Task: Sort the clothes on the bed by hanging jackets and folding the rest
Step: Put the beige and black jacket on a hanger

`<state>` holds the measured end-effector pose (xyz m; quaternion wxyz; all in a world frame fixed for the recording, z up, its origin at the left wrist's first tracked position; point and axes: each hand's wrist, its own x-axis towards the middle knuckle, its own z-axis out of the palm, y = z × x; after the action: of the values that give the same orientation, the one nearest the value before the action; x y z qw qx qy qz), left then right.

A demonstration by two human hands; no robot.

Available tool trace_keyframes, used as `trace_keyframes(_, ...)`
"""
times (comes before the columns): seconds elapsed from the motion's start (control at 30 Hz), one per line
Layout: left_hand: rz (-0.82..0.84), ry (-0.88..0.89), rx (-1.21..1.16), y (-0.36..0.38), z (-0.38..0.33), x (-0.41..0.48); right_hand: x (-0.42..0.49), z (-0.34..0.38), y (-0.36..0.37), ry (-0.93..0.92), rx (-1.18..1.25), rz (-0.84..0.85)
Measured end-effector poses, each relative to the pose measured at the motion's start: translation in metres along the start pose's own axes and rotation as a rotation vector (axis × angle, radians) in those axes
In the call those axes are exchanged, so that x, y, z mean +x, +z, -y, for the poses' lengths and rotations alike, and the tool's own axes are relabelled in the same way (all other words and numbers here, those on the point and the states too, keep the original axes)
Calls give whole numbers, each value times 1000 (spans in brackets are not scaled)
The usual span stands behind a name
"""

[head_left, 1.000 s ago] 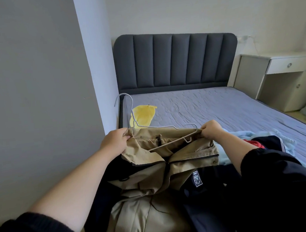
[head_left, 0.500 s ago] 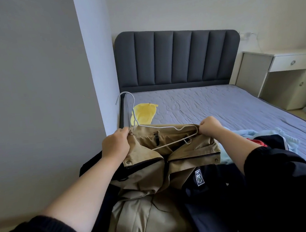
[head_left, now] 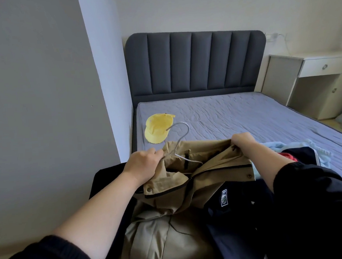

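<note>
Tan jacket [head_left: 210, 179] lies at the near end of the bed [head_left: 246, 114], collar toward 12 o'clock.

Left hand [head_left: 142, 164]: fingers curled round the left collar edge. The wire hanger [head_left: 178, 145] passes just beside the fingertips; cannot tell if it is in the grip.

Right hand [head_left: 245, 144]: fingers curled tight on the right collar edge.

Hanger hook points to 12 o'clock and overlaps the yellow cap [head_left: 158, 130], which sits at 11 o'clock of the collar near the bed's left edge. That edge runs close along the wall [head_left: 42, 98].

Dark garment [head_left: 253, 214] at 5 o'clock, touching the jacket. Light blue garment [head_left: 319, 149] at 3 o'clock.

Bare mattress from 12 to 2 o'clock, up to the headboard [head_left: 195, 61].
</note>
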<state>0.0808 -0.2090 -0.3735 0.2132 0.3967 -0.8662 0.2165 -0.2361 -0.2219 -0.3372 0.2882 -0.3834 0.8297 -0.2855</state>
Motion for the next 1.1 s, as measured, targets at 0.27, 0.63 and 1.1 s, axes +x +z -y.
trace_keyframes(0.27, 57, -206, -247, 13, -25, 8, -66, 76, 34, -104, 446, 371)
trace_keyframes(0.63, -152, -627, -481, -30, 14, 31, -53, 79, 23, -783, -371, 99)
trace_keyframes(1.1, -476, -791, 11, -205, 136, 12, -173, 242, 67, -1151, 142, -350)
